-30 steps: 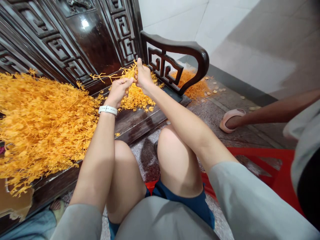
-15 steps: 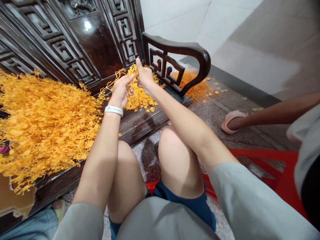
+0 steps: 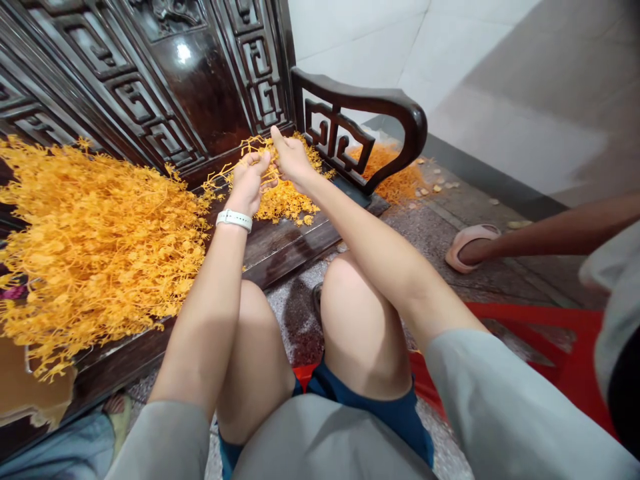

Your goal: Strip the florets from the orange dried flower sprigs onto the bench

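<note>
My left hand (image 3: 250, 179), with a pale band at the wrist, is closed on a thin yellow plastic sprig (image 3: 216, 177) whose branching stems stick out to the left. Fingertip to fingertip with it, my right hand (image 3: 291, 160) pinches the same yellow piece, thumb pointing up; its fingers partly hide what is between them. Below and behind both hands lies a small heap of yellow plastic pieces (image 3: 285, 200) on the dark wooden bench (image 3: 280, 257). A much larger pile of yellow branching plastic sprigs (image 3: 110, 247) covers the bench to the left.
A carved armrest (image 3: 410, 120) closes the bench's right end. Beyond it, orange scraps (image 3: 395, 177) lie on the floor by the wall. Another person's foot in a pink shoe (image 3: 470, 247) is at right, near a red stool (image 3: 545, 320). Torn cardboard (image 3: 40, 393) sits lower left.
The whole view has shifted slightly, with the scene moving a little right. Both hands stay together at the sprig, the fingers only slightly changed.
</note>
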Demonstrator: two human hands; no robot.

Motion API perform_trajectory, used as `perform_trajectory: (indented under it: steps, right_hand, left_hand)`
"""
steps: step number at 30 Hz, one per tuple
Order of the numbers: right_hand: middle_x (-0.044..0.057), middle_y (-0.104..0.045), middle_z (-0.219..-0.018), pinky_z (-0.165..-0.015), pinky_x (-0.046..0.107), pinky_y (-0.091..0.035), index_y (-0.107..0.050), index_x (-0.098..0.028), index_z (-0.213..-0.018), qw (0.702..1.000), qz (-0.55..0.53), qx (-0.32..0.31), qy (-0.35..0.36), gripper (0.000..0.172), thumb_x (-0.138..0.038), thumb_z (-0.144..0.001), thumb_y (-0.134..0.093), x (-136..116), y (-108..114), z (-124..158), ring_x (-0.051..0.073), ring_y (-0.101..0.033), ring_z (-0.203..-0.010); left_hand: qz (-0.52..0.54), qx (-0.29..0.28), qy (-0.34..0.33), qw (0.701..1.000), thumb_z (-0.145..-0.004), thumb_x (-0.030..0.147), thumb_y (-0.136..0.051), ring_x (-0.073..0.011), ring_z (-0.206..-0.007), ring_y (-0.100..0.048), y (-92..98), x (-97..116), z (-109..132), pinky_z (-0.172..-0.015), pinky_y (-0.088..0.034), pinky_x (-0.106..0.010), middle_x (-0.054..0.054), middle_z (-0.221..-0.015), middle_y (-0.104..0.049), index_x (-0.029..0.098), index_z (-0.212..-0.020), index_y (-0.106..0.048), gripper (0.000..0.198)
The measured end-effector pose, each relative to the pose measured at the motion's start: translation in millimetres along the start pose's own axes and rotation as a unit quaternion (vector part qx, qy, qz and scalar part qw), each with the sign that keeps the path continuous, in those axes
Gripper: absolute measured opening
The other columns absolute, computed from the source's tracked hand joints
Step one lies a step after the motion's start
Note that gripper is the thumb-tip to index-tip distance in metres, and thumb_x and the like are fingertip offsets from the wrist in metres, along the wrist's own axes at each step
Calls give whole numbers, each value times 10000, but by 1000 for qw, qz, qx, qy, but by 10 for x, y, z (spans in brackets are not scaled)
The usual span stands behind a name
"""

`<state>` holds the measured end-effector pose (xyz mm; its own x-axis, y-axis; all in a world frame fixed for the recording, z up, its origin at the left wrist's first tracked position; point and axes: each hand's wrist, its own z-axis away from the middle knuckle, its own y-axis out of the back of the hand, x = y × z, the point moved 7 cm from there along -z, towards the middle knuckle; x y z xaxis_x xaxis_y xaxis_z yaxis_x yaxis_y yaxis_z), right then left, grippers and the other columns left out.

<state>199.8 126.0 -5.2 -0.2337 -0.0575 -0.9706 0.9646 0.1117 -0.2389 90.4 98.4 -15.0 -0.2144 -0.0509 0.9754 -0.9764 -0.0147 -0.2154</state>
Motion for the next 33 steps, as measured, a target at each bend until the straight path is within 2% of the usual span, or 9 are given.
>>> perform_trajectory:
  steps: [4, 9, 15, 19, 22, 25, 27, 31, 33]
  right_hand:
    - [-72, -341, -591, -423, 216, -173, -357, -266, -826, 1000, 2, 15, -26, 624, -747, -977, -726, -5, -29, 30, 81, -320, -477]
    - [-89, -317, -550, -396, 229, -168, -363, -275, -808, 999, -2, 8, -39, 657, -830, -952, -683, -12, -81, 83, 85, -275, -449]
    - [-104, -267, -530, -380, 215, -187, -357, -273, -758, 996, 10, -65, -59, 652, -783, -968, -705, -47, -82, 155, 80, -228, -444]
    - [-108, -237, -534, -380, 204, -181, -293, -264, -735, 993, -26, -96, -58, 712, -809, -958, -694, -144, -113, 200, 68, -188, -444]
    - [-102, -216, -539, -370, 197, -169, -222, -262, -739, 992, -73, -91, -38, 735, -847, -995, -585, -269, -136, 204, 68, -157, -445]
    - [-96, -213, -536, -349, 188, -151, -192, -261, -748, 992, -92, -84, -36, 705, -835, -1052, -466, -362, -127, 213, 69, -131, -444]
    - [-98, -206, -530, -345, 171, -137, -186, -258, -747, 988, -91, -115, -45, 670, -776, -1100, -422, -395, -118, 241, 64, -103, -443]
    - [-115, -188, -512, -351, 159, -96, -230, -258, -720, 969, -13, -222, -107, 630, -665, -1136, -473, -302, -65, 336, 55, -64, -435]
    - [-117, -207, -519, -360, 166, -112, -277, -255, -708, 967, 21, -230, -104, 629, -653, -1115, -542, -225, 5, 310, 56, -88, -435]
  left_hand:
    - [20, 3, -3, 1000, -1008, 252, -758, -145, -727, -661, -60, 15, 17, -645, -502, -246, 4, -771, -629, 225, -837, -542, 276]
    - [59, -16, 13, 998, -1016, 100, -623, -91, -551, -520, -114, 15, 15, -520, -394, -215, 20, -709, -545, 211, -777, -522, 282]
    - [89, -75, 22, 993, -906, 67, -734, -86, -564, -533, -69, -11, -5, -519, -432, -229, -14, -902, -715, 210, -820, -602, 212]
    - [131, -59, -19, 989, -909, 71, -763, -93, -638, -564, -6, 44, 1, -612, -504, -215, -6, -866, -668, 218, -812, -585, 250]
    - [156, -41, -54, 985, -945, 125, -768, -92, -666, -578, -4, 154, 20, -684, -539, -219, 1, -839, -611, 223, -809, -565, 263]
    - [154, -43, -49, 986, -969, 188, -752, -99, -642, -573, -38, 232, 61, -646, -535, -234, -9, -835, -598, 226, -825, -571, 235]
    - [160, -70, -34, 984, -959, 208, -756, -93, -571, -514, -62, 255, 104, -567, -494, -233, -3, -785, -569, 226, -819, -571, 232]
    - [133, -206, 60, 968, -849, 188, -834, -66, -442, -354, -157, 172, 224, -434, -365, -218, 24, -632, -485, 208, -762, -589, 260]
    - [117, -203, 92, 968, -818, 181, -869, -60, -442, -388, -111, 126, 227, -411, -342, -200, 13, -641, -538, 200, -769, -616, 259]
